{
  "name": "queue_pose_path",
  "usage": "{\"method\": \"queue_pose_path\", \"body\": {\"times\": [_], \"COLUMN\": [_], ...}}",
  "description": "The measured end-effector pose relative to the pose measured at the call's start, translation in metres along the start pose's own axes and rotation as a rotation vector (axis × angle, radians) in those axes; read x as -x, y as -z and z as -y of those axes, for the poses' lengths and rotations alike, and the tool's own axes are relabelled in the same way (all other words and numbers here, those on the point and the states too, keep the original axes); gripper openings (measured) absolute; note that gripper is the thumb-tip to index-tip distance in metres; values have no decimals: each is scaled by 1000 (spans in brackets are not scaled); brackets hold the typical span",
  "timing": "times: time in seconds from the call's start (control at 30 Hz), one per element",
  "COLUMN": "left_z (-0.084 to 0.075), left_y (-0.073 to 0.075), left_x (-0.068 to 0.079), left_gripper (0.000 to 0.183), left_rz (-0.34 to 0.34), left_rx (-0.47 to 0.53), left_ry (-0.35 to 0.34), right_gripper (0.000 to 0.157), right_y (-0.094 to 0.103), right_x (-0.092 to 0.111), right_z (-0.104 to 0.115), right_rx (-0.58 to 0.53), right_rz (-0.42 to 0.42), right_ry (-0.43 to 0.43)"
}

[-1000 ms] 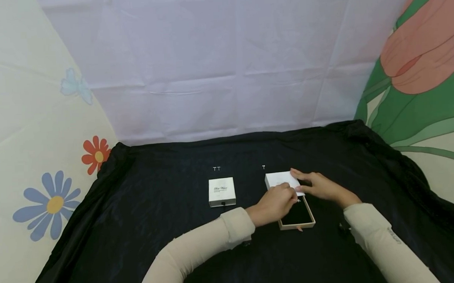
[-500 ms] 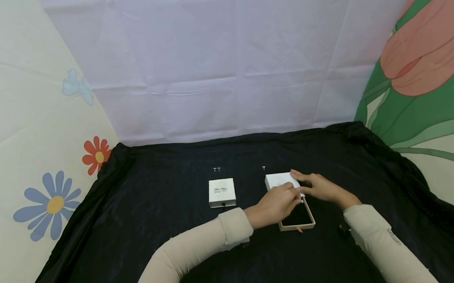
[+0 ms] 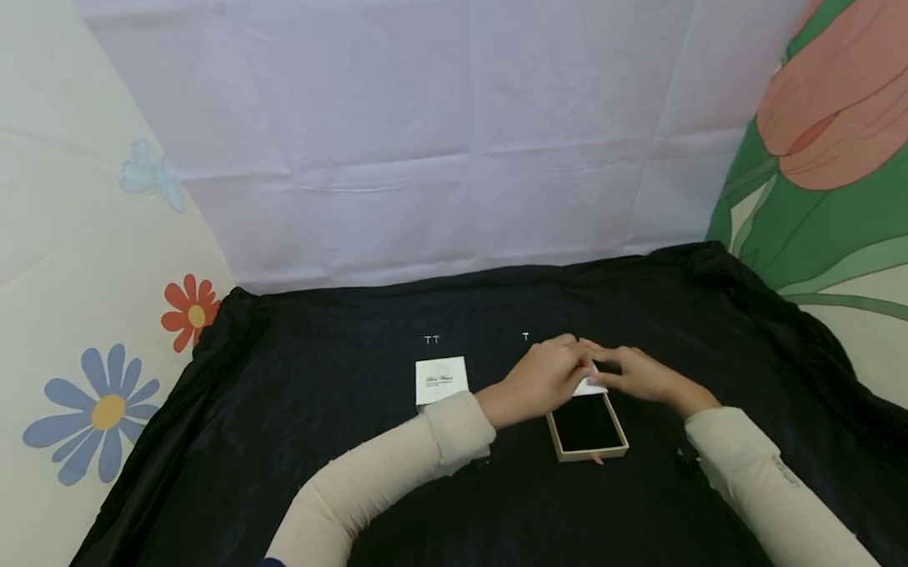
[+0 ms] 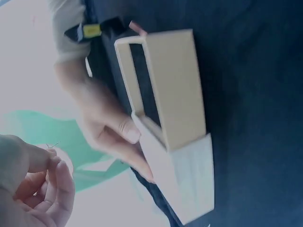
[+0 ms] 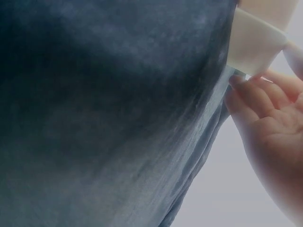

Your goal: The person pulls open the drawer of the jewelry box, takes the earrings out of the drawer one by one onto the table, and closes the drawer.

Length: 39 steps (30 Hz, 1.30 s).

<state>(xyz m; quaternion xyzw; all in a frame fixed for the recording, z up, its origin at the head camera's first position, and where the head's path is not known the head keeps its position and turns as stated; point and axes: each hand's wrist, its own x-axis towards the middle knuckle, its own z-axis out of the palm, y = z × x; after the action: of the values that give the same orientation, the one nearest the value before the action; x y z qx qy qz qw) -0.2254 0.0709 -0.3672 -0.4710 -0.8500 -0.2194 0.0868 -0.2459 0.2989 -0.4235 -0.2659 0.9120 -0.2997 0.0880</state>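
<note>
My left hand (image 3: 540, 376) is raised over the half-open white jewellery box, its thumb and index finger pinching a small silver piece with a thin pin (image 4: 54, 144). My right hand (image 3: 645, 379) holds the box's white sleeve (image 4: 194, 179) at its right side, thumb on top and fingers round the far edge. Out of the sleeve, toward me, sticks the drawer (image 3: 591, 456), beige-walled with a black inside and an orange pull tab (image 3: 598, 459). In the head view my left hand hides most of the sleeve.
A second white box (image 3: 440, 380), closed and printed with lettering, lies to the left. Behind the boxes are small silver T-shaped pieces: a pair (image 3: 431, 340) at left and a single one (image 3: 526, 337) at right. Black cloth (image 3: 336, 354) covers the table.
My left hand has moved from above the drawer up and away over the sleeve, carrying the small silver piece, and more of the drawer's black inside shows. My right hand has stayed in place.
</note>
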Motion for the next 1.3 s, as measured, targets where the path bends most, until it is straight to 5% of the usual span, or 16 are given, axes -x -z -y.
{"method": "queue_pose_path", "body": {"times": [0.3,0.67,1.3], "left_z": [24,51,78], "left_y": [20,20,2], "left_x": [-19,-34,-47], "left_gripper": [14,15,16], "left_rz": [-34,-3,106], "left_rx": [110,197,31], "left_ry": [145,259,410], "right_gripper": [64,67,65], "right_y": [1,2,0], "right_x": [-1,-2,-1], "right_z": [-1,0,1], "right_rx": [-2,20,20], "right_rz": [23,27,14], "right_ry": [-12,-11,-7]}}
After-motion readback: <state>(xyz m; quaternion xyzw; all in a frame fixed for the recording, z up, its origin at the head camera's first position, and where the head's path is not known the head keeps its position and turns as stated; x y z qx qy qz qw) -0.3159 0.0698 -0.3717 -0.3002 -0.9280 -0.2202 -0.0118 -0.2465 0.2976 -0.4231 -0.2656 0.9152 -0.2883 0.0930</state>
